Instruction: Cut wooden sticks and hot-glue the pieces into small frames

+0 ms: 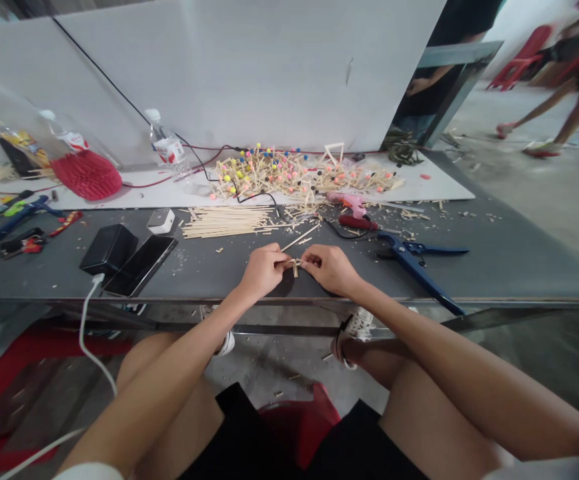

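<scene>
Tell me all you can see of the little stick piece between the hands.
The stick piece is small, pale and looks like bare wood. A short strip points toward the near edge of the grey table, with a crosspiece at its far end, making a rough T. Fingertips of the left hand and right hand pinch it from either side. How it is joined is too small to tell.

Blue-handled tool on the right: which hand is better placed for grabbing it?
Right, likely: the right hand is nearer the blue-handled tool, while the left hand would reach across. Both pinch the small wooden piece.
</scene>
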### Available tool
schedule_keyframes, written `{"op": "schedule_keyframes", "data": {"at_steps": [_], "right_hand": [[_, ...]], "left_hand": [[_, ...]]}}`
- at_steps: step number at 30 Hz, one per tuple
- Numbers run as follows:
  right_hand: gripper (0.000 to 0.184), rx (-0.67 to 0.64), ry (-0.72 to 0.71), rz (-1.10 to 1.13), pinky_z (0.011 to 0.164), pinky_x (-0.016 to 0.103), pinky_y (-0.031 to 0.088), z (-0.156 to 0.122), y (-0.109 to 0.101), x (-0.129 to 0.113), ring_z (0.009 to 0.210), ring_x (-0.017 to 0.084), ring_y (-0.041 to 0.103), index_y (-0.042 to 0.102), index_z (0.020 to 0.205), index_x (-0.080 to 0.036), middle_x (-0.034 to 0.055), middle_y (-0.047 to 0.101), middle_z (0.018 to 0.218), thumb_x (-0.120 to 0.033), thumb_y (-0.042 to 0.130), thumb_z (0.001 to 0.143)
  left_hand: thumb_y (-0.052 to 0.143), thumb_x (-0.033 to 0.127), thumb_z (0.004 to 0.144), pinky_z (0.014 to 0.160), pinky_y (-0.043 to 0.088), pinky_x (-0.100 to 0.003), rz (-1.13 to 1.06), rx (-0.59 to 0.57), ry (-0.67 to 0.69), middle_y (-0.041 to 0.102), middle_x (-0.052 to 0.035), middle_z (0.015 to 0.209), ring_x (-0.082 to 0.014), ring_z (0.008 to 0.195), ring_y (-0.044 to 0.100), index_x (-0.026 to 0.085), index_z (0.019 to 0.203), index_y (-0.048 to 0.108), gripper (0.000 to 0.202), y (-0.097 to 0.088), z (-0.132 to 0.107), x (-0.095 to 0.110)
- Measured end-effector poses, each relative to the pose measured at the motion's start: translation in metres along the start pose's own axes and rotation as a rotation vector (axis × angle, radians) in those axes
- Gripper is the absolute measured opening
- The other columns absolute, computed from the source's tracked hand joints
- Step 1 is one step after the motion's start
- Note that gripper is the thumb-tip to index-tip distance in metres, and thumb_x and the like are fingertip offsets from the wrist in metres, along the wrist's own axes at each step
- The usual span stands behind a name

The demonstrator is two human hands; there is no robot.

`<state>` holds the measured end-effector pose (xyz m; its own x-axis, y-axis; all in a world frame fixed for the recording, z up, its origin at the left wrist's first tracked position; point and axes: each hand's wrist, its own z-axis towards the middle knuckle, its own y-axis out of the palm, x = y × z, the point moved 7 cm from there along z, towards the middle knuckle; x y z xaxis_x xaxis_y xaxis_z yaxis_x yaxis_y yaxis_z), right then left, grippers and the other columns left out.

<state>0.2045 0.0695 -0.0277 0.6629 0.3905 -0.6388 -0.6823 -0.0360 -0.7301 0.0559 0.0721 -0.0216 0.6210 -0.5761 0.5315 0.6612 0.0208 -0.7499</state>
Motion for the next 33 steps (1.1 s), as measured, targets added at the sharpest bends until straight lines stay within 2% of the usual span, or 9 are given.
{"op": "schedule_keyframes", "data": {"at_steps": [27,33], "right_hand": [[0.004,0.016,-0.013,0.013,0.060,0.025,0.035,-0.0004,-0.0004,0.0002,0.063,0.013,0.054,0.069,0.078,-0.017,0.0017,0.067,0.071,-0.017,0.065,0.080],[0.005,0.010,-0.008,0.014,0.059,0.025,0.035,-0.0006,0.0006,0.0010,0.062,0.013,0.054,0.068,0.078,-0.017,0.0018,0.067,0.070,-0.017,0.064,0.080]], "left_hand": [[0.061,0.015,0.088,0.058,0.031,-0.025,0.004,-0.018,-0.014,0.047,0.0000,0.066,-0.0111,0.060,0.047,0.018,0.078,0.079,0.020,0.0008,0.0002,-0.0011],[0.062,0.019,0.089,0.058,0.031,-0.026,0.015,-0.018,-0.016,0.048,-0.0003,0.065,-0.0116,0.060,0.048,0.019,0.078,0.079,0.020,0.0014,0.0003,-0.0018]]}}
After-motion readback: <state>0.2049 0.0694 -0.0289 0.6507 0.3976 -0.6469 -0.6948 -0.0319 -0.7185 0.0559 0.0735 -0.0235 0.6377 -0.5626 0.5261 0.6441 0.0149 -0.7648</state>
